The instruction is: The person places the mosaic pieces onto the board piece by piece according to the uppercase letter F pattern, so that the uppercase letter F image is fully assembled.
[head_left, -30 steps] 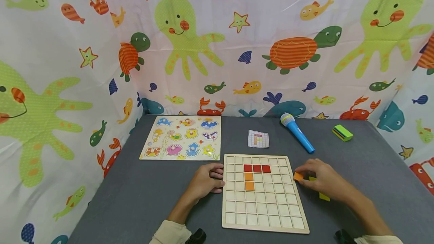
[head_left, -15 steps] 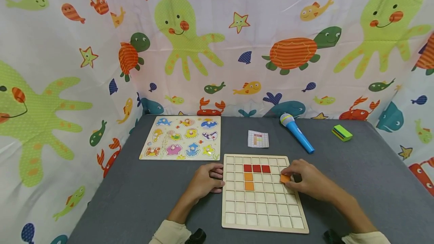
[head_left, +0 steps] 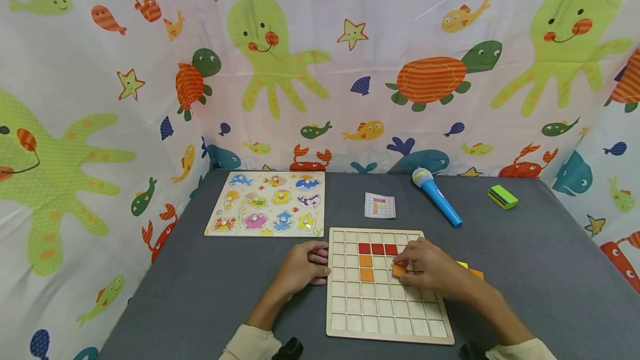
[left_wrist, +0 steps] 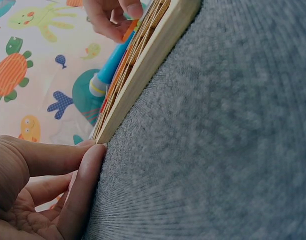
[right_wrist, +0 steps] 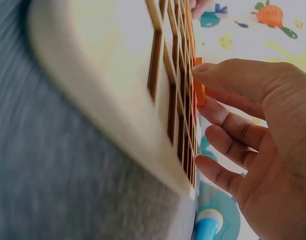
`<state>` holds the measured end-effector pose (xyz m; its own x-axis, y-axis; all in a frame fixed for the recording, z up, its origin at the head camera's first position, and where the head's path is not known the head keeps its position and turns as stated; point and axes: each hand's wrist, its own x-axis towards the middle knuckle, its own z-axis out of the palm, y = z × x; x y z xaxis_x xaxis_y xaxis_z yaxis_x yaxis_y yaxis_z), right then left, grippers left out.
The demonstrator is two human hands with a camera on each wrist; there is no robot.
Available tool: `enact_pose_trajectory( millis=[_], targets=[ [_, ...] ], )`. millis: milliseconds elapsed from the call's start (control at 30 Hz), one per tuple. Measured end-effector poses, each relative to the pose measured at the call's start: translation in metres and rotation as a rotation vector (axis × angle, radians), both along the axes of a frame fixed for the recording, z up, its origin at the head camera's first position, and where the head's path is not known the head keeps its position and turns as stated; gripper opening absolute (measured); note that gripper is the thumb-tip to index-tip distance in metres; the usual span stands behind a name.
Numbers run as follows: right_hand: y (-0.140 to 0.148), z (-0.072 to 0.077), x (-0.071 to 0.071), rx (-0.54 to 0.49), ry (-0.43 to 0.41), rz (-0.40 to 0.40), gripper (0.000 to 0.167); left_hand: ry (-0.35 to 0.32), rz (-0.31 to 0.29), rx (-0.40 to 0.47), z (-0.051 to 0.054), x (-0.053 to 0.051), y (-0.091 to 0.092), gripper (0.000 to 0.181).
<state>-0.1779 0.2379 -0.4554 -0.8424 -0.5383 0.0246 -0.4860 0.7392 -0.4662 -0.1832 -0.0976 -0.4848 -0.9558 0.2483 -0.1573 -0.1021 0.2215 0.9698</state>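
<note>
A wooden grid board [head_left: 376, 325] lies flat on the table. Three red tiles [head_left: 377, 249] sit in a row in its upper cells, with two orange tiles [head_left: 366, 268] in the column below the leftmost red one. My right hand [head_left: 434, 268] pinches another orange square tile [head_left: 399, 270] between thumb and fingers, over the cells right of that column. In the right wrist view the held tile [right_wrist: 199, 81] appears tilted at the grid. At the board's left edge, my left hand [head_left: 304, 263] pinches the rim between thumb and forefinger, as the left wrist view shows.
Behind the board lie a small printed grid card [head_left: 379, 205], a blue toy microphone [head_left: 440, 199] and a green block-like object [head_left: 502, 196]. A sea-animal puzzle [head_left: 265, 204] is at back left. Yellow and orange tiles [head_left: 476, 274] show partly behind my right hand.
My right hand has carried the orange tile leftward from beside the board, across its right edge, to over the middle cells. The left hand stays at the left edge.
</note>
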Motion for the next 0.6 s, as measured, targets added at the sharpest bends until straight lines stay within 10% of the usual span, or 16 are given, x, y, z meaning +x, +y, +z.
enact_pose_trajectory(
  millis=[600],
  targets=[
    [-0.036,0.003,0.003,-0.034,-0.066,0.062,0.024,-0.003,-0.003,-0.002,0.000,0.000,0.000,0.056]
  ],
)
